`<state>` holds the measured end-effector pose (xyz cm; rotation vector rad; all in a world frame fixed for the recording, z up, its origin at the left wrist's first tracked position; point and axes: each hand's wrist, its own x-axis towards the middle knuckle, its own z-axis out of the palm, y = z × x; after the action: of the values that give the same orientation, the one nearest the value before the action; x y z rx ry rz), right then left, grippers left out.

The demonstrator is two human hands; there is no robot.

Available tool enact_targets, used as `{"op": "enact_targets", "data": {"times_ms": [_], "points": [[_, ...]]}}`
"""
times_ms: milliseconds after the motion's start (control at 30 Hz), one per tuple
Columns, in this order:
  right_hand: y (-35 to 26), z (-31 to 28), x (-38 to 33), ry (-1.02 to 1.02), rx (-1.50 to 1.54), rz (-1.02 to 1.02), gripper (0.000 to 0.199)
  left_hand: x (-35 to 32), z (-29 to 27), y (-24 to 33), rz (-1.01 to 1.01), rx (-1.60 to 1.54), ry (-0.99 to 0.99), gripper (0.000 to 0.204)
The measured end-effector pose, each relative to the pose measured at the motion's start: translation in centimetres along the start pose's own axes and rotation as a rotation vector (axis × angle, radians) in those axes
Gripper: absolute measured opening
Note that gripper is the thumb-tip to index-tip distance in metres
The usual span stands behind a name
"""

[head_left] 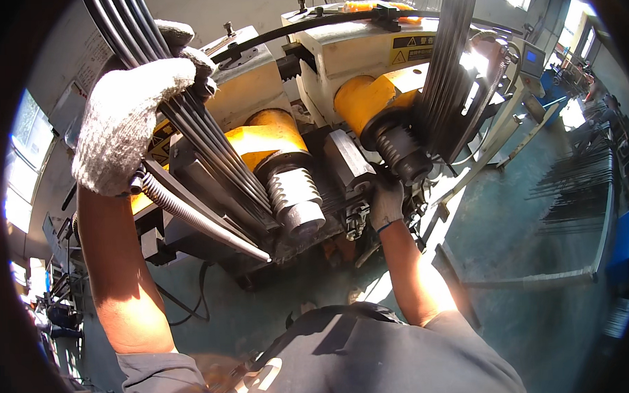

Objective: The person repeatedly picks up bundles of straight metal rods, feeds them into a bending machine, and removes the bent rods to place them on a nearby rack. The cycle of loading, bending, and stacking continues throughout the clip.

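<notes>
My left hand (128, 113), in a white knit glove, is raised at the upper left with its fingers wrapped round a bundle of dark metal rods (219, 158). The rods slant down to the right, their lower ends beside a ribbed, silvery threaded roller (295, 194) on a yellow housing (267, 132). Lower and further right, my gloved right hand (387, 204) reaches into the machine, under a grey metal block (351, 160) and close to a second, darker threaded roller (403, 155). Its fingers are hidden behind the machine parts, and whatever they touch cannot be seen.
Another bundle of rods (445, 74) stands on the right of the machine. A ribbed flexible hose (190, 209) runs beneath the left bundle. A small control box (531, 59) stands at the right, with many rods on a floor rack (584, 180) beyond it.
</notes>
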<state>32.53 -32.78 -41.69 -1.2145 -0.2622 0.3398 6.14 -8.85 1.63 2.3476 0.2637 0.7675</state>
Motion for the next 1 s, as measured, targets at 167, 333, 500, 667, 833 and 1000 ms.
{"op": "enact_targets", "data": {"times_ms": [167, 333, 500, 667, 833, 1000], "points": [[-1.5, 0.8, -0.8, 0.013, 0.219, 0.095, 0.027, -0.6, -1.1, -0.7, -0.154, -0.131, -0.033, 0.035], [-1.9, 1.4, -0.9, -0.046, 0.028, -0.099, 0.034, -1.2, 0.0, 1.1, -0.235, -0.242, 0.034, 0.036], [-1.9, 0.0, -0.4, 0.014, 0.083, -0.025, 0.035, 0.0, -0.6, -1.5, -0.187, -0.088, 0.001, 0.032], [-1.8, 1.1, -1.4, -0.017, 0.139, 0.026, 0.025, -2.1, -0.5, 2.3, -0.363, -0.158, 0.161, 0.040], [-1.2, 0.9, -1.2, -0.040, 0.096, -0.025, 0.025, -1.3, -1.1, 1.0, -0.316, -0.110, 0.094, 0.047], [-1.2, 0.5, -1.3, -0.071, 0.010, -0.146, 0.028, -1.3, -1.2, 1.5, -0.420, -0.166, 0.096, 0.046]]}}
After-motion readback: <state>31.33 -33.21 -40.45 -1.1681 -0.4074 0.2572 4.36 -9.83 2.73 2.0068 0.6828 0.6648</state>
